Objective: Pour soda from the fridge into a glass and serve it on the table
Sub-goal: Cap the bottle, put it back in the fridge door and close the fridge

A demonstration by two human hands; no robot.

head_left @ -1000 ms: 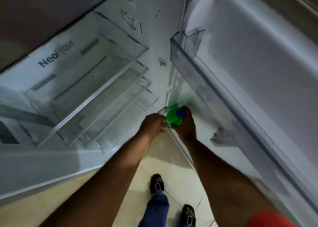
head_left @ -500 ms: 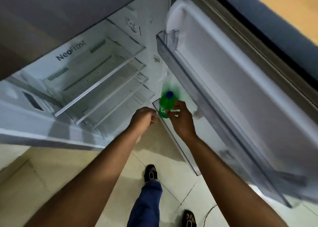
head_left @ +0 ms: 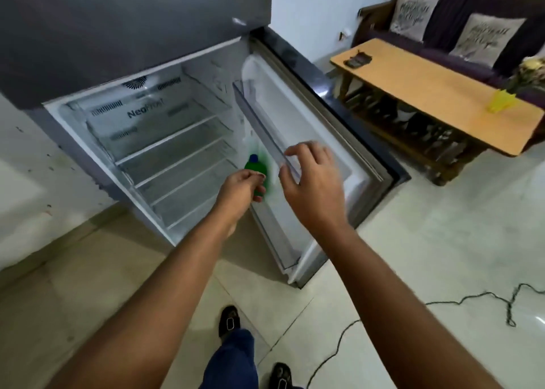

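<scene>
My right hand (head_left: pixel 312 182) has let go of the green soda bottle (head_left: pixel 258 171) and now hangs spread open in front of the door shelf (head_left: pixel 265 129). My left hand (head_left: pixel 240 189) has taken the bottle over. My view has pulled back, bringing the counter (head_left: pixel 436 93) and sofa (head_left: pixel 460 19) into sight.
</scene>
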